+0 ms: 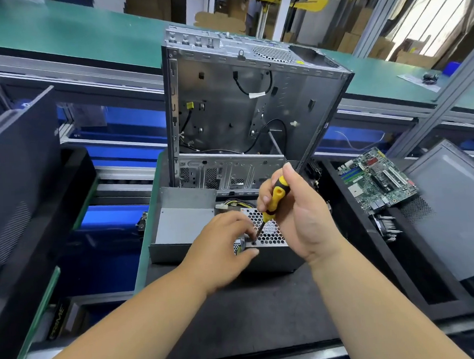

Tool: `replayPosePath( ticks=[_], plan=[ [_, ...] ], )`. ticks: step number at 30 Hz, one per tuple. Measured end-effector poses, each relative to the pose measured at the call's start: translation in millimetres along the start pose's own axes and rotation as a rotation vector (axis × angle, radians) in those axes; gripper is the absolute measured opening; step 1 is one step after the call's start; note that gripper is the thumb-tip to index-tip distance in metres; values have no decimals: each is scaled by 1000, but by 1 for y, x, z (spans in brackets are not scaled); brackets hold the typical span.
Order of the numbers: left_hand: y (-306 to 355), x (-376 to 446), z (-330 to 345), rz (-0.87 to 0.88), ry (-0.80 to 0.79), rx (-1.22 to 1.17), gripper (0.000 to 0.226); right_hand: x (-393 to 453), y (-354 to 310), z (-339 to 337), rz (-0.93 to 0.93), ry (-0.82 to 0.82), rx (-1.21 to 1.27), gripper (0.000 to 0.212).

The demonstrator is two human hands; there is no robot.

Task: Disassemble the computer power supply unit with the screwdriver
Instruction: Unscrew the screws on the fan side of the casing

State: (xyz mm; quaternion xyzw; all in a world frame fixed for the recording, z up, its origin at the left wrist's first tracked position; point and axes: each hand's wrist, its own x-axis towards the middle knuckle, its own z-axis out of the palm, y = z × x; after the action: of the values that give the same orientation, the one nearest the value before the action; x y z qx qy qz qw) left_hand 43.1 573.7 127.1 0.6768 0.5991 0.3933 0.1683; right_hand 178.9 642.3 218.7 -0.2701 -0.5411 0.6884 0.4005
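The grey power supply unit (274, 256) lies on the black mat, its honeycomb fan grille facing up. My right hand (296, 211) grips a yellow and black screwdriver (273, 202) by the handle, the shaft slanting down to a screw near the front left corner of the grille. My left hand (223, 244) rests on the unit's left end, fingers curled beside the screwdriver tip and thumb against the front edge. A bundle of yellow and black wires (229, 203) leaves the unit's far side.
An open, stripped computer case (242, 109) stands upright right behind the unit. A grey metal bracket (183, 224) lies to the left. A green motherboard (374, 182) and a grey side panel (459, 210) lie to the right. A dark panel (16, 176) leans at the left.
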Motion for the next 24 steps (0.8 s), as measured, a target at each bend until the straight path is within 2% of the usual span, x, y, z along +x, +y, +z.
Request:
replayPosePath(
  ticks=[5, 9, 13, 14, 18, 24],
  plan=[
    [0, 3, 3, -101, 57, -122, 15, 2, -3, 3, 31, 65, -23, 32],
    [0, 3, 5, -168, 75, -189, 20, 3, -3, 9, 60, 50, 41, 49],
    [0, 2, 7, -178, 106, -243, 26, 2, 1, 15, 13, 7, 30, 62],
    [0, 2, 7, -179, 106, -244, 27, 1, 1, 15, 12, -3, 37, 59],
    [-1, 3, 8, -177, 102, -214, 27, 0, 1, 13, -24, 21, 6, 27],
    [-2, 3, 7, -188, 97, -223, 24, 1, -5, 7, 23, 59, -26, 26]
  ],
)
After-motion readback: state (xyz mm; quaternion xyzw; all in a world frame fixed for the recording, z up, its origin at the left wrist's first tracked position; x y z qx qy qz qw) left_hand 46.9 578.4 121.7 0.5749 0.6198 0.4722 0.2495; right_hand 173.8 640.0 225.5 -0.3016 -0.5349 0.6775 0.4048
